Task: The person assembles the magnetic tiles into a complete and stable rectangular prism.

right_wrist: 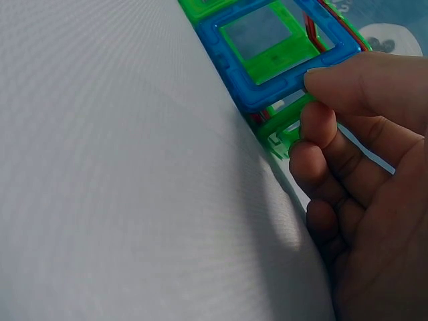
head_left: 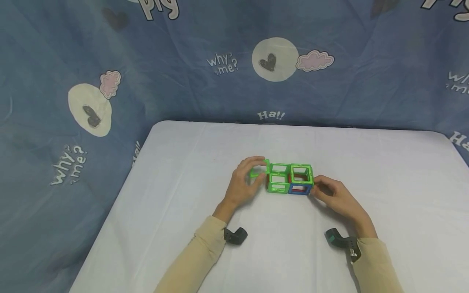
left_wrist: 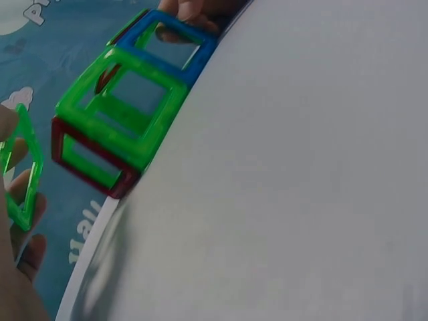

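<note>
A two-cube block of magnetic tiles [head_left: 277, 183] sits on the table, mostly green, with a blue square tile [right_wrist: 267, 100] on the near side of its right cube. In the left wrist view a dark red tile [left_wrist: 83, 177] closes the block's left end. My left hand [head_left: 242, 183] grips a loose green tile [left_wrist: 38, 157] between fingers and thumb, just left of the block; the left wrist view shows a gap between them. At the block's right end, my right hand [head_left: 338, 199] pinches the edge beside the blue tile, thumb uppermost and the other fingers curled.
A white cloth covers the table [head_left: 275, 244], its far edge lying behind the block. Beyond it hangs a blue printed curtain [head_left: 205, 93], which continues down the left side. Dark wrist cameras [head_left: 236, 236] are strapped at both sleeve cuffs.
</note>
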{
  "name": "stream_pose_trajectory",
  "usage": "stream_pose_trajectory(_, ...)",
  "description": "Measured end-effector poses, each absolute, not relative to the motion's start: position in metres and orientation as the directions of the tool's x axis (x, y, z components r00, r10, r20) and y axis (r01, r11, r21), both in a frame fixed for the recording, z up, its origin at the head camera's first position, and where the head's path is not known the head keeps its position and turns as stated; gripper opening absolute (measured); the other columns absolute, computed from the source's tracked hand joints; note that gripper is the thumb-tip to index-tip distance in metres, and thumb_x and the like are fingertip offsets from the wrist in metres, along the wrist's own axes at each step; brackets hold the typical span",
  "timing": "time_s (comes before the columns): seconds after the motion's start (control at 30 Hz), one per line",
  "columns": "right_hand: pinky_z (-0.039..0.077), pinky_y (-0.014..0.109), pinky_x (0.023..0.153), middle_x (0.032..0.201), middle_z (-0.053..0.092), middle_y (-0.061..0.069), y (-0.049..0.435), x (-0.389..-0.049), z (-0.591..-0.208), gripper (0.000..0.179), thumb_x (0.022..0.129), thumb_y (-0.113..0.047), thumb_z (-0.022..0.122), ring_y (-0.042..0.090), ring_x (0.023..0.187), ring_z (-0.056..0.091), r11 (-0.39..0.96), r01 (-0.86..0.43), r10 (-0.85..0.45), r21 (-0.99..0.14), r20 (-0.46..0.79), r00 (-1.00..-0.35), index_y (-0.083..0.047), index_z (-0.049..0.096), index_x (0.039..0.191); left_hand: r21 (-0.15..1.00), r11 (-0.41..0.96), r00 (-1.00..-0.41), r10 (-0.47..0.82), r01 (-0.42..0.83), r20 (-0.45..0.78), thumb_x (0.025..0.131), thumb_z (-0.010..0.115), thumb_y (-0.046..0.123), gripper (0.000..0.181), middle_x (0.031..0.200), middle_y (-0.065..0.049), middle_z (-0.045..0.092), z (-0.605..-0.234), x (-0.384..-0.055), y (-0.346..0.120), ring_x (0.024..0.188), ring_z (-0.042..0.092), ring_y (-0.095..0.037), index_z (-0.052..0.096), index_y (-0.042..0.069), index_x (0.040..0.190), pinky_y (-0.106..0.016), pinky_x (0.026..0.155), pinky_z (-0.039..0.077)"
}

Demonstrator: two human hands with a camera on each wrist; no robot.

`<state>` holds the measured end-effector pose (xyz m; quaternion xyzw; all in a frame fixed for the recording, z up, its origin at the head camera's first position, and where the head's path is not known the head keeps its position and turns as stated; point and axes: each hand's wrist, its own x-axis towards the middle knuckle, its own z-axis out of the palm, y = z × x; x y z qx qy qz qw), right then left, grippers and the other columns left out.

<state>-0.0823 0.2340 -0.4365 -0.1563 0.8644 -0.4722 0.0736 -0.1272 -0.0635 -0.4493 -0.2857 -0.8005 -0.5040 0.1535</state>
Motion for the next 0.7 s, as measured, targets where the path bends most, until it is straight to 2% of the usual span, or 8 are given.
stream_pose_trajectory(0.3, 0.040, 0.011, 0.086, 0.098, 0.063, 0.001, 0.236, -0.083, -0.440, 0.015, 0.093, -0.021, 0.061, 0.005, 0.091, 0.054, 0.508, -0.188, -0.334, -0.840, 0.009, -0.942, -0.015, 0.063, 0.106, 0.670, 0.348, -0.755, 0.322, 0.656, 0.572, 0.090, 0.060, 0.025, 0.027, 0.129, -0.005, 0.058, -0.449, -0.126, -0.052, 0.126, 0.048, -0.019, 0.063, 0.014, 0.114, -0.038, 0.108, 0.035)
stream_pose_trajectory(0.53, 0.042, 0.014, 0.084, 0.102, 0.065, 0.004, 0.235, -0.083, -0.437, 0.016, 0.093, -0.022, 0.061, 0.005, 0.091, 0.054, 0.510, -0.183, -0.337, -0.840, 0.000, -0.941, -0.014, 0.063, 0.106, 0.610, 0.352, -0.704, 0.380, 0.710, 0.600, 0.089, 0.062, 0.025, 0.030, 0.131, -0.006, 0.056, -0.448, -0.127, -0.047, 0.127, 0.046, -0.018, 0.063, 0.012, 0.116, -0.034, 0.109, 0.036)
stream_pose_trajectory(0.7, 0.041, 0.014, 0.086, 0.104, 0.065, 0.003, 0.234, -0.083, -0.436, 0.016, 0.093, -0.022, 0.061, 0.006, 0.093, 0.054, 0.510, -0.174, -0.338, -0.843, -0.010, -0.941, -0.014, 0.063, 0.107, 0.598, 0.357, -0.696, 0.408, 0.717, 0.591, 0.090, 0.060, 0.027, 0.030, 0.129, -0.009, 0.056, -0.447, -0.126, -0.039, 0.127, 0.045, -0.017, 0.062, 0.013, 0.116, -0.032, 0.109, 0.035)
